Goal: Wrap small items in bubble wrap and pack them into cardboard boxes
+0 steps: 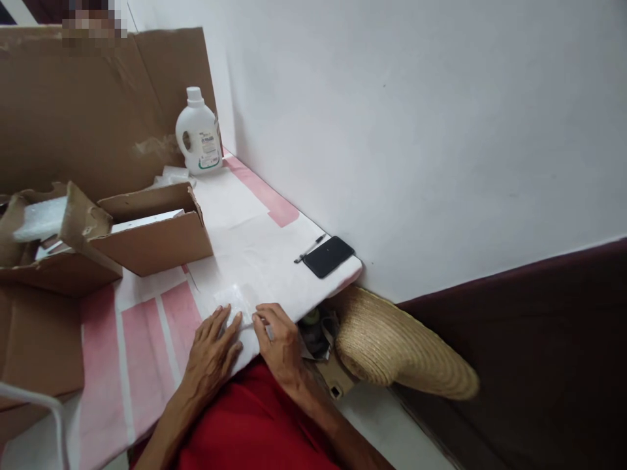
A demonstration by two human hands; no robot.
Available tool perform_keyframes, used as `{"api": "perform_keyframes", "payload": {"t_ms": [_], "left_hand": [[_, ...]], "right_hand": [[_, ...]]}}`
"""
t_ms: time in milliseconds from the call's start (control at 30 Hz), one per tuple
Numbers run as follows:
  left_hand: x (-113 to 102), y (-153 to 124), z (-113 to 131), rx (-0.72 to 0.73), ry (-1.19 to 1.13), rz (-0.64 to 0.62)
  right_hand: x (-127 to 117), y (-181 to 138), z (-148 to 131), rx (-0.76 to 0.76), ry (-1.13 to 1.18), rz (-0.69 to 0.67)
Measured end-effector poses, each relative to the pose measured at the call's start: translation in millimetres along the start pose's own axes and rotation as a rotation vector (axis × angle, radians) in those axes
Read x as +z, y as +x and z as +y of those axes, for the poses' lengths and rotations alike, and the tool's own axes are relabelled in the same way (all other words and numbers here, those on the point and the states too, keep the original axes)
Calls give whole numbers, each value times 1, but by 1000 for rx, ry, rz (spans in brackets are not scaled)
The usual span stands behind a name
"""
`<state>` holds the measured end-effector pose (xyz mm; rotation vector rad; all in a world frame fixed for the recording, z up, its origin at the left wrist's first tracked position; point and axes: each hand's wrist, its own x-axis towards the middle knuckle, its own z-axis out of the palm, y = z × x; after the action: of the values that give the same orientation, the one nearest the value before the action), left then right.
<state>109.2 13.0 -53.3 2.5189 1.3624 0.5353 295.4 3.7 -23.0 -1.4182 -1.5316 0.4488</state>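
Observation:
A small clear plastic bag (235, 300) lies flat on the white and pink table cover (245, 228) near the front edge. My left hand (211, 352) rests on its near left corner with the fingers stretched out flat. My right hand (278, 341) sits just to the right, fingertips pinched together on the bag's near edge. Both forearms reach up from my red top.
An open cardboard box (147, 232) stands at the left, with a tall cardboard sheet behind it. A white plastic bottle (198, 134) stands at the back. A black phone (328, 256) and a pen (309, 249) lie by the wall. A straw hat (396, 349) sits under the table's right end.

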Motion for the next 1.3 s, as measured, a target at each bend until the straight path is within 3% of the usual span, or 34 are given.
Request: {"api": "perform_keyframes", "payload": {"t_ms": [67, 167, 267, 433, 567, 633, 700, 833, 900, 1000, 1100, 1133, 1233, 1300], "left_hand": [[-1, -1, 3, -5, 29, -23], [-7, 2, 1, -69, -112, -17], [-13, 16, -5, -273, -291, 36], [-11, 56, -14, -522, -318, 127], [-14, 74, -15, -562, -490, 70], [-21, 74, -13, -527, -618, 35], [-32, 71, -11, -471, -737, 20], [-65, 67, -13, -399, -1115, 139], [-86, 66, -19, -404, -1197, 287], [-119, 63, -30, -496, -1056, 540], [-143, 60, -39, -536, -883, 696], [-148, 60, -41, -528, -831, 723], [-155, 58, -45, -498, -727, 748], [-153, 57, -47, -495, -716, 734]], "right_hand": [[-1, 0, 4, -136, -128, -33], [7, -4, 15, -300, -264, -201], [16, -10, 27, -328, -334, -256], [17, -12, 43, -373, -275, -236], [16, -4, 63, -299, -76, -184], [16, 6, 72, -156, 54, -113], [15, 20, 72, 10, 205, -133], [10, 67, 37, 142, 477, -556], [6, 103, 2, 111, 439, -620], [11, 168, -58, -100, 234, -386], [42, 231, -103, -511, 77, -177], [57, 247, -112, -606, -15, -176], [96, 281, -120, -708, -246, -448], [107, 293, -119, -711, -283, -672]]}}
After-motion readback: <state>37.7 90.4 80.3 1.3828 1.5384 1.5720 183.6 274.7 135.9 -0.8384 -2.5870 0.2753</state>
